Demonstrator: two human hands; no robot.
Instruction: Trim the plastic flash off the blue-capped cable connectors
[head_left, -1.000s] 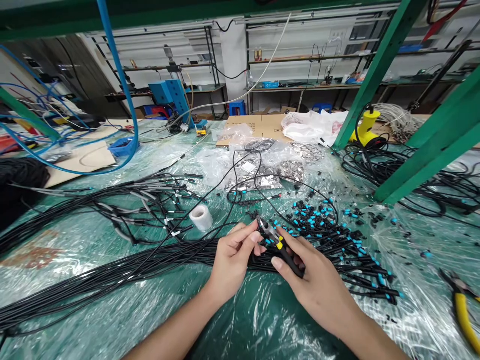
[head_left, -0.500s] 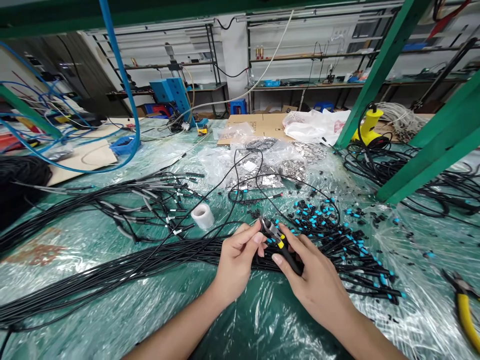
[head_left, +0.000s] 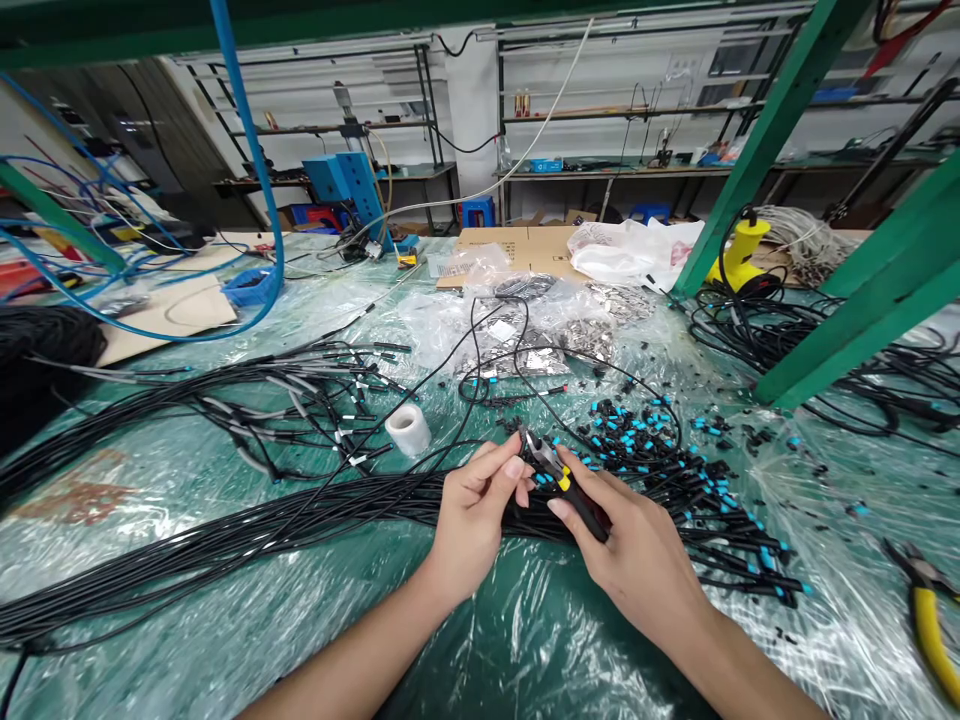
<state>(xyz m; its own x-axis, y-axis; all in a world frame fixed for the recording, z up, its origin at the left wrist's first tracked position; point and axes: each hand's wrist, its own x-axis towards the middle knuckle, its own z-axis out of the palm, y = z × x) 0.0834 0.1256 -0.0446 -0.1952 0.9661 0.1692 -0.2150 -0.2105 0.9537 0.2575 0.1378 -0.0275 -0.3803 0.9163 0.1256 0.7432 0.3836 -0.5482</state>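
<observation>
My right hand (head_left: 634, 540) is closed around the black-and-yellow handles of a pair of pliers (head_left: 564, 483), whose jaws point up and left. The jaw tips reach the fingertips of my left hand (head_left: 480, 510). That hand is pinched closed on a small dark piece, too small and too covered by the fingers to name. Beneath both hands runs a thick bundle of black cables (head_left: 300, 525). To the right, the cable ends carry bright blue tips (head_left: 720, 490), bunched in a dense pile.
A white roll (head_left: 409, 430) stands behind the bundle. More cables with grey sleeves (head_left: 247, 400) lie left. Bags of small metal parts (head_left: 525, 345) sit ahead. A second pair of pliers (head_left: 926, 610) is at the right edge. Green posts (head_left: 780, 150) rise on the right.
The pliers have turned slightly in my right hand, their jaws looking narrower now beside the left fingertips. My left hand keeps its pinch in nearly the same place.
</observation>
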